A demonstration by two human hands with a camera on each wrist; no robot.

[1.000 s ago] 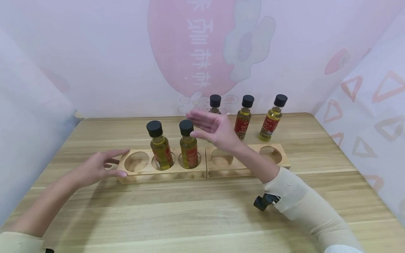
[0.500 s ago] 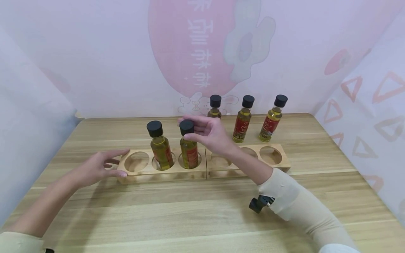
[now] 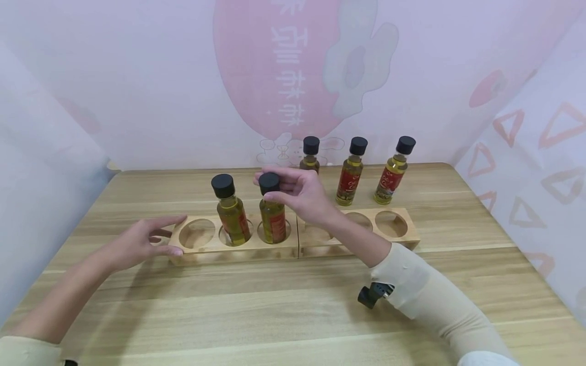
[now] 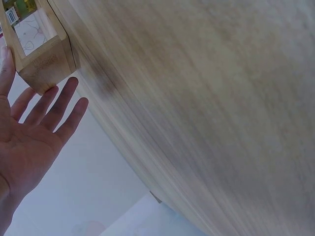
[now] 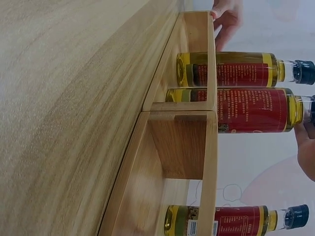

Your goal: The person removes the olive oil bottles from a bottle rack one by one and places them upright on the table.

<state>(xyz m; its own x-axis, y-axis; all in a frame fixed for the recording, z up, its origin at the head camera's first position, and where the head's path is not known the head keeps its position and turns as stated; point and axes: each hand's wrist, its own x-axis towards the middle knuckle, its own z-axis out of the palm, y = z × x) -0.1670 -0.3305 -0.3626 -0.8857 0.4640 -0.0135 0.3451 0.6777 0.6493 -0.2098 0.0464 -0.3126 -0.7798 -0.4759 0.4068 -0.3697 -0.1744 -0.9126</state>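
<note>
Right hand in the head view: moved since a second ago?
Yes. Against the left wooden rack, the right hand has shifted left and slightly down in the picture.

Behind the row of wooden racks (image 3: pixel 274 255), the middle bottle (image 3: pixel 349 177) and right bottle (image 3: pixel 390 179) have white script on red labels that looks like "Olive Oil". Red labels (image 5: pixel 252 109) on two bottles in the racks carry print too small to read. Large white Chinese-looking characters (image 3: pixel 291 79) on the wall behind the racks cannot be read surely.
</note>
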